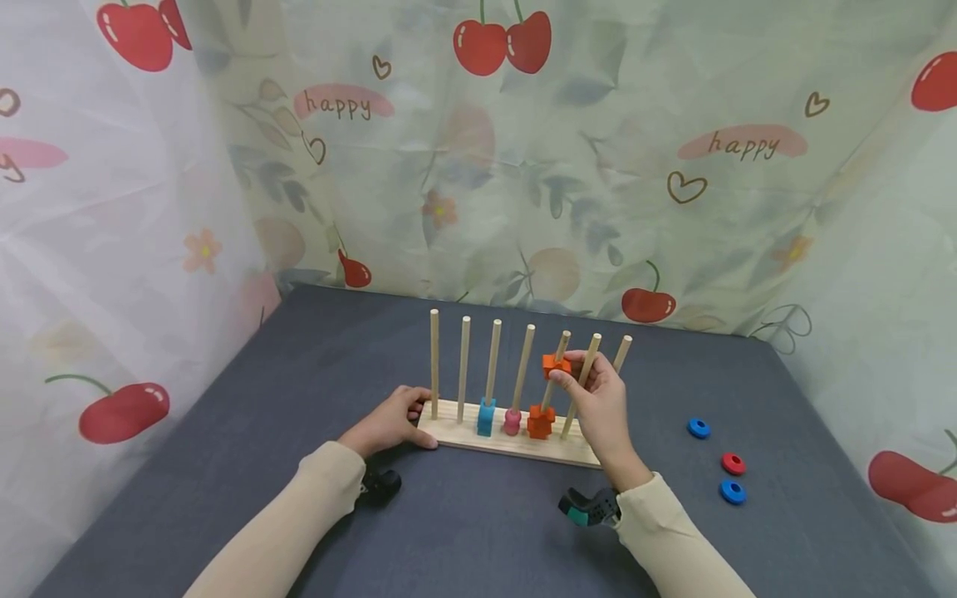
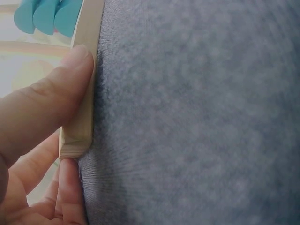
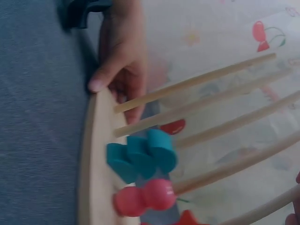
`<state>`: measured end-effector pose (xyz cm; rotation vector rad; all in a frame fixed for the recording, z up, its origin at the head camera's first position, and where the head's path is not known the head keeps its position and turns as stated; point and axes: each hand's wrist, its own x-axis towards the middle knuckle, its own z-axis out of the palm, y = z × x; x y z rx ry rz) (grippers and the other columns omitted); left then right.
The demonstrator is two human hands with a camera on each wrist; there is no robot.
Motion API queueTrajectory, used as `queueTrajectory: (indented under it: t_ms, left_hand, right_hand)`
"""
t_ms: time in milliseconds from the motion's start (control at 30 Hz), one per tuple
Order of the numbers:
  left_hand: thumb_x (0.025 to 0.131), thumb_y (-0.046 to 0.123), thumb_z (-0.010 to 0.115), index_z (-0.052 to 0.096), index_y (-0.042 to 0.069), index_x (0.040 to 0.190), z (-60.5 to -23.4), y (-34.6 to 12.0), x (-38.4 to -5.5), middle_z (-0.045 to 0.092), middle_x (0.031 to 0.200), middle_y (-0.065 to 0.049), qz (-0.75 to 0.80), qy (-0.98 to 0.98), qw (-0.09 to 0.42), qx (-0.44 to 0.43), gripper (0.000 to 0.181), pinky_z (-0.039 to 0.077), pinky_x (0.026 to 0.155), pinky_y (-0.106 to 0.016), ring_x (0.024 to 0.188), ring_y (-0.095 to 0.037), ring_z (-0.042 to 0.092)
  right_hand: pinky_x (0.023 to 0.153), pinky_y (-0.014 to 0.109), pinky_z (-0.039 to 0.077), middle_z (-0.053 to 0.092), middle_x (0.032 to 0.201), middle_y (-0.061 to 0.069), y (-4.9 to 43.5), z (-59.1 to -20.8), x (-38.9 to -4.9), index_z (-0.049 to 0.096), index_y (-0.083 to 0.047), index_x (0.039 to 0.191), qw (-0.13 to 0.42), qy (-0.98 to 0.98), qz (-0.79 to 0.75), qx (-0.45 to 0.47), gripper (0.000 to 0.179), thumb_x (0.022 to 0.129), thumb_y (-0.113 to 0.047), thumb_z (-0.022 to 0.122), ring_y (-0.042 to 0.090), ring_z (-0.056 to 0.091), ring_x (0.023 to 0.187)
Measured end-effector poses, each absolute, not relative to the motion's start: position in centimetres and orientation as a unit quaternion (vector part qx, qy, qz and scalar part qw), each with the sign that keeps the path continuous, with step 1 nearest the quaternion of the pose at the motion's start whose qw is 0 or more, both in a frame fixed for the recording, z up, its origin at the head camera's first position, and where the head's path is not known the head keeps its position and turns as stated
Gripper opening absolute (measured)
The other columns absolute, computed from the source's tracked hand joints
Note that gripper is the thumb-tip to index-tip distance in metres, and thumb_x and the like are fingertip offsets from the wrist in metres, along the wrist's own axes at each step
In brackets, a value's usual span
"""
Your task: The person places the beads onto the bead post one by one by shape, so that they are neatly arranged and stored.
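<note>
A dark grey table [image 1: 299,432] carries a wooden base [image 1: 516,442] with seven upright dowels, roughly in the middle of the scene. The left hand [image 1: 389,425] grips the base's left end, thumb on its near edge and fingers curled round the end, as the left wrist view confirms. On the third dowel sits a teal bead [image 1: 486,417], on the fourth a pink bead [image 1: 512,422], on the fifth an orange bead [image 1: 540,422] at the bottom. The right hand [image 1: 601,399] pinches a second orange piece [image 1: 556,365] high on that fifth dowel [image 1: 559,353], near its top. This piece looks like painted wood: light, rigid, smooth, best held by its outer lobes. Three rings, two blue and one red [image 1: 733,463], lie on the table, well apart to the right.
</note>
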<state>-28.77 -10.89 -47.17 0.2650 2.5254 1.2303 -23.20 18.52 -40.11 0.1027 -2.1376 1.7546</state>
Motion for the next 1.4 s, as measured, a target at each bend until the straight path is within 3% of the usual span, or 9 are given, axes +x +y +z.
queueTrajectory:
  t_ms: [533, 900, 1400]
  left_hand:
    - [0.068, 0.015, 0.089, 0.048, 0.001, 0.137, -46.8, -11.1, -28.8, 0.046, 0.122, -0.015, 0.429, 0.884, 0.155, 0.106, 0.082, 0.041, 0.103, -0.046, 0.115, -0.028, 0.049]
    - [0.068, 0.014, 0.089, 0.048, 0.002, 0.138, -46.9, -11.0, -28.7, 0.046, 0.123, -0.014, 0.431, 0.883, 0.156, 0.101, 0.081, 0.041, 0.103, -0.045, 0.115, -0.028, 0.049]
    - [0.068, 0.012, 0.088, 0.047, 0.000, 0.138, -47.0, -11.0, -28.7, 0.045, 0.123, -0.015, 0.436, 0.880, 0.154, 0.109, 0.082, 0.041, 0.103, -0.046, 0.115, -0.028, 0.049]
  right_hand:
    - [0.075, 0.018, 0.053, 0.068, 0.104, 0.018, 18.5, -44.7, -23.2, 0.062, -0.003, 0.112, 0.134, -0.762, 0.634, -0.013, 0.035, 0.082, -0.015, 0.076, 0.009, 0.064, 0.086]
    - [0.080, 0.015, 0.048, 0.065, 0.117, 0.016, 18.6, -45.6, -22.9, 0.060, -0.005, 0.120, 0.102, -0.776, 0.622, -0.021, 0.042, 0.083, -0.017, 0.076, 0.026, 0.061, 0.105]
    - [0.081, 0.015, 0.048, 0.065, 0.116, 0.016, 18.8, -45.8, -22.9, 0.061, -0.006, 0.119, 0.091, -0.781, 0.618, -0.019, 0.040, 0.084, -0.017, 0.076, 0.015, 0.060, 0.098]
